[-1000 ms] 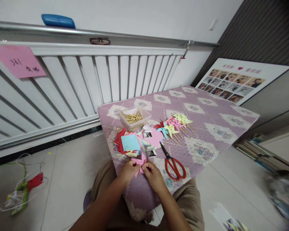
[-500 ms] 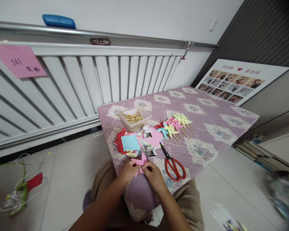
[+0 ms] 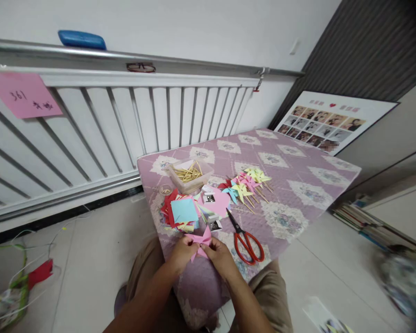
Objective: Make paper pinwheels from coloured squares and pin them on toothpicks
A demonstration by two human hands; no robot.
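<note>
My left hand [image 3: 182, 252] and my right hand [image 3: 221, 255] pinch a folded pink paper piece [image 3: 201, 240] between them, at the near edge of a table covered by a purple quilted cloth [image 3: 298, 185]. Both hands' fingers are closed on the paper. Just beyond lies a stack of coloured paper squares [image 3: 183, 210] with a light blue one on top. Red-handled scissors [image 3: 244, 238] lie to the right of my right hand. Several finished paper pinwheels on sticks [image 3: 247, 182] lie further back.
A clear plastic box of wooden sticks [image 3: 189, 173] stands at the back left of the table. Small open boxes of pins [image 3: 213, 223] sit near the paper. A white radiator [image 3: 107, 125] with a pink note [image 3: 24, 95] runs behind. Books [image 3: 364, 219] lie on the floor right.
The head view has shifted a little down and to the left. My hands still grip the pink paper, which has turned slightly between the fingers.
</note>
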